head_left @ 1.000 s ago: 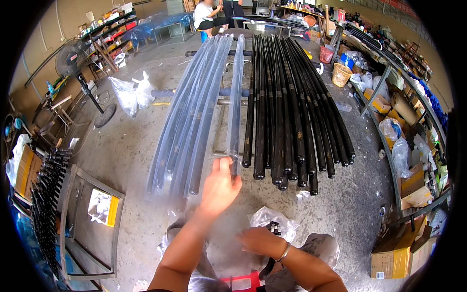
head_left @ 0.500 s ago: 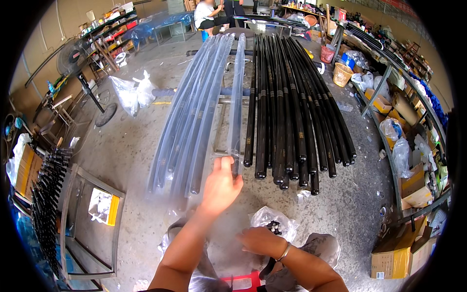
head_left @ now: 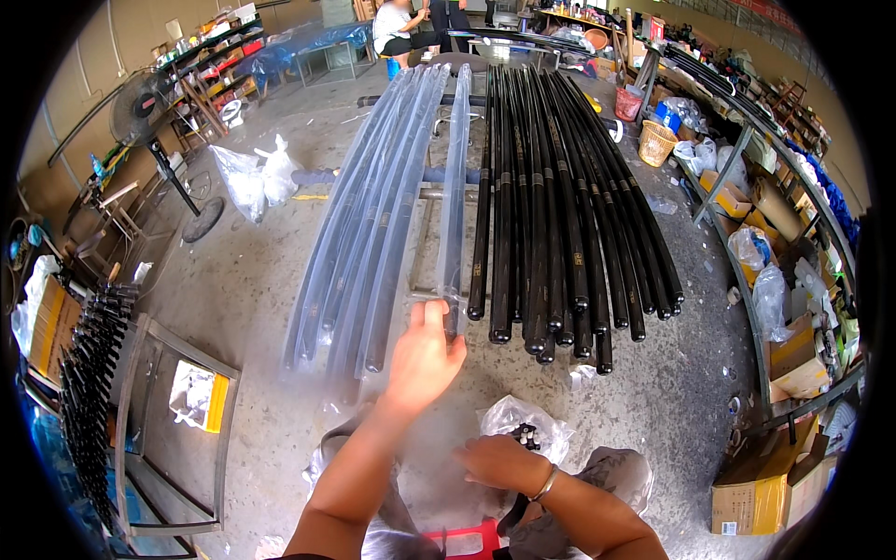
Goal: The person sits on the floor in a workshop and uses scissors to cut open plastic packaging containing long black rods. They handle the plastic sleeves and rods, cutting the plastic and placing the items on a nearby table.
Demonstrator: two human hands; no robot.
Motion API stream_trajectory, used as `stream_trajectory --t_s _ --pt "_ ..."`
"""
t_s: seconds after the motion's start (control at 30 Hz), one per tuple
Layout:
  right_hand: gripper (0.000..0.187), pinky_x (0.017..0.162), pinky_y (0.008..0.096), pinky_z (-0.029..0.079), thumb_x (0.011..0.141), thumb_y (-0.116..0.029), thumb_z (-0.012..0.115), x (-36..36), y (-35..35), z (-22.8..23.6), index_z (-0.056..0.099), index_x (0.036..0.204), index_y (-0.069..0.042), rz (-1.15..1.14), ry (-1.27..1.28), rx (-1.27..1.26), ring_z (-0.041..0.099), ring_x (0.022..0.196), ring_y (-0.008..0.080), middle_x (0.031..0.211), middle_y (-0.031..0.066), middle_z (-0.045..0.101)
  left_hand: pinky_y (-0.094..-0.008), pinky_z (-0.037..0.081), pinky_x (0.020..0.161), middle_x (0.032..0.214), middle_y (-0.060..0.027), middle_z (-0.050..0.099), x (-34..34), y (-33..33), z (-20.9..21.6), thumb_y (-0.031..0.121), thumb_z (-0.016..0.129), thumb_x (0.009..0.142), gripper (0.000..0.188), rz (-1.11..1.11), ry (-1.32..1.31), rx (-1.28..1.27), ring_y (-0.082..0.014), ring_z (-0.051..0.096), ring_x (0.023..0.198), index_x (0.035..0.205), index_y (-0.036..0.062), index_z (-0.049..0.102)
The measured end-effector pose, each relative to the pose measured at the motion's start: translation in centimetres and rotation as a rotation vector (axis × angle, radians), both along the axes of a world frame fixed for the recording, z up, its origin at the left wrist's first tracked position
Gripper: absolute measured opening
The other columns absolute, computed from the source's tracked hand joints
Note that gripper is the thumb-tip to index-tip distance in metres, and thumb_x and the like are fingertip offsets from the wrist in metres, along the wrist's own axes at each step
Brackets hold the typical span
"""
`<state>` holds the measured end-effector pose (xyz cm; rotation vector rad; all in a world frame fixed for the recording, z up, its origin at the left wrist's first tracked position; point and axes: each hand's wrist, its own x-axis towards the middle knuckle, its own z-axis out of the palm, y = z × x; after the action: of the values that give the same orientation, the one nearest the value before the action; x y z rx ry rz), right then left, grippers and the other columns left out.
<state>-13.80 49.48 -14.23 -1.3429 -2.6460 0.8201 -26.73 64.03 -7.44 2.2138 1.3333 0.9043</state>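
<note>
A black pole in a clear plastic sleeve [head_left: 454, 187] lies between two groups on a metal rack. At its near end, my left hand [head_left: 425, 364] is closed around the sleeved tip. Lower down and to the right, my right hand [head_left: 504, 464] is held with fingers curled together; its fingertips are blurred, and anything in them cannot be made out. Beside it a clear plastic bag [head_left: 558, 431] stands with small black and white pieces [head_left: 526, 435] in it. Sleeved poles [head_left: 364, 215] lie to the left, bare glossy black poles [head_left: 551, 224] to the right.
On the left are a standing fan [head_left: 145, 107], white bags [head_left: 252, 182] and a metal frame [head_left: 229, 439] beside a stack of dark rods [head_left: 93, 392]. Loaded shelving [head_left: 742, 271] and a cardboard box [head_left: 761, 481] line the right. People [head_left: 397, 33] are at the back.
</note>
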Motion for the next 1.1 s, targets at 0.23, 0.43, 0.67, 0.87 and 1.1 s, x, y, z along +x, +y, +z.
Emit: stream_trajectory --t_s 0.23,0.43,0.67,0.87,1.1 --pt "0.035 0.070 0.0431 0.049 0.077 -0.023 0.071 0.00 -0.04 -0.08 0.056 0.103 -0.007 0.001 -0.013 -0.016 0.062 0.083 0.0327 0.089 0.0125 0.061 -0.0450 0.048 0.065 0.102 -0.0193 0.053 0.01 -0.04 0.14 0.009 0.065 0.079 0.040 0.004 0.000 -0.005 -0.0362 0.060 0.069 0.110 0.0002 0.043" --pt "0.034 0.070 0.0430 0.049 0.077 -0.024 0.071 -0.07 -0.01 -0.10 0.056 0.102 -0.007 0.008 -0.015 -0.017 0.062 0.083 0.0325 0.089 0.0125 0.061 -0.0445 0.049 0.065 0.103 -0.0192 0.053 0.02 -0.07 0.22 0.009 0.065 0.079 0.040 0.004 -0.012 -0.022 -0.0350 0.061 0.067 0.110 0.0001 0.043" --pt "0.034 0.068 0.0439 0.049 0.077 -0.024 0.071 0.07 -0.09 -0.48 0.056 0.103 -0.007 0.006 0.011 -0.010 0.062 0.082 0.0338 0.087 0.0129 0.060 -0.0442 0.049 0.065 0.103 -0.0188 0.053 0.03 -0.07 0.14 0.010 0.065 0.080 0.039 0.006 -0.003 -0.015 -0.0343 0.061 0.067 0.111 0.0001 0.043" --pt "0.035 0.066 0.0442 0.049 0.077 -0.024 0.070 0.12 -0.13 -0.68 0.055 0.104 -0.007 0.010 0.020 0.000 0.061 0.081 0.0342 0.087 0.0131 0.059 -0.0441 0.049 0.066 0.103 -0.0188 0.053 0.04 -0.07 0.12 0.010 0.065 0.080 0.040 0.006 0.000 -0.025 -0.0342 0.061 0.067 0.111 0.0002 0.043" --pt "0.034 0.068 0.0437 0.048 0.077 -0.022 0.071 0.14 -0.14 -0.39 0.055 0.102 -0.006 0.015 0.030 0.008 0.062 0.081 0.0328 0.087 0.0125 0.060 -0.0442 0.049 0.066 0.103 -0.0195 0.053 -0.01 -0.13 0.14 0.009 0.065 0.079 0.040 0.001 -0.008 -0.013 -0.0350 0.061 0.068 0.111 0.0001 0.043"
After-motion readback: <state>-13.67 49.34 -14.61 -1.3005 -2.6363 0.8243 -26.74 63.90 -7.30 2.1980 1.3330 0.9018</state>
